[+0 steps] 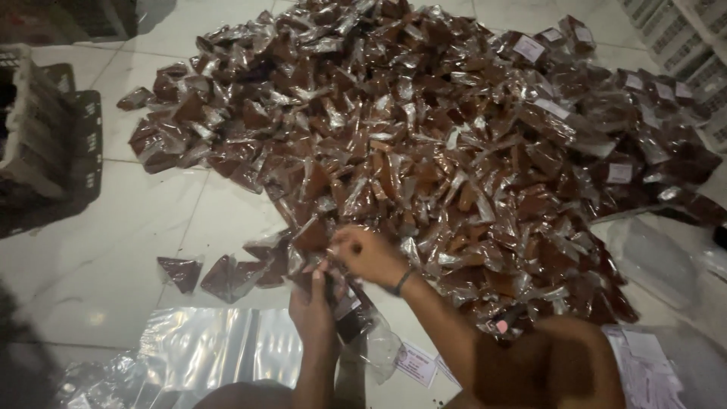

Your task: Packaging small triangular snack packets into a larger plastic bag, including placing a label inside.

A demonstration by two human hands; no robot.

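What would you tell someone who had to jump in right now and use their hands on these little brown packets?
Left hand: closed around a clear bag with dark contents, held upright.
Right hand: pinching a small brown packet just above that bag.
Big pile of brown packets covers the white tile floor ahead; a few loose packets lie at the left.
Empty clear bags lie flat near the knees.
Done: cannot tell how many are bagged.
Left: almost the whole pile.

The heap of packets [424,144] is dark reddish-brown under clear, glinting film, some bearing white labels [528,48]. The floor [91,257] is glossy white tile with thin grey joints. Crates [681,38] are white; a wristband [402,282] is black.
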